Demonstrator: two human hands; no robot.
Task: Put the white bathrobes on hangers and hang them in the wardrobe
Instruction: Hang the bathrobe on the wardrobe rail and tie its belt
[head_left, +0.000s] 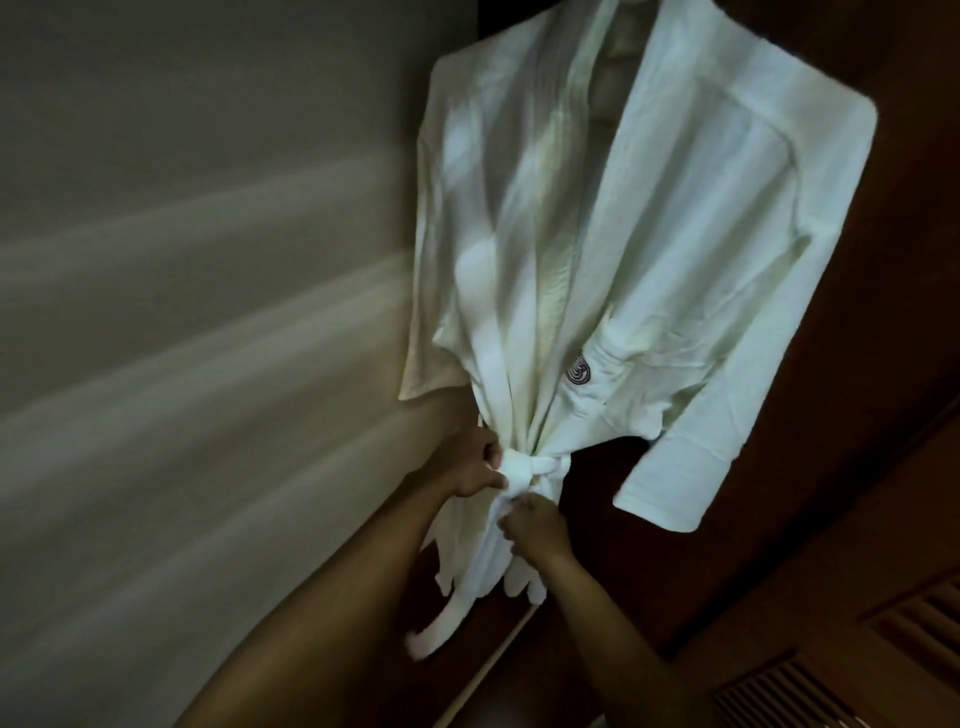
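A white bathrobe (649, 234) hangs upright in front of dark wood, its collar at the top edge; the hanger is hidden under the fabric. A small round logo (578, 372) marks its chest pocket. The robe's white belt (530, 467) is knotted at the waist, with loose ends trailing down to the lower left. My left hand (470, 467) grips the knot from the left side. Just below and to the right of the knot, my right hand (532, 525) pinches a belt end.
A pale wall (208, 312) fills the left half of the view. Dark brown wardrobe wood (857, 467) stands behind and to the right of the robe. A slatted wooden door (831, 686) shows at the lower right.
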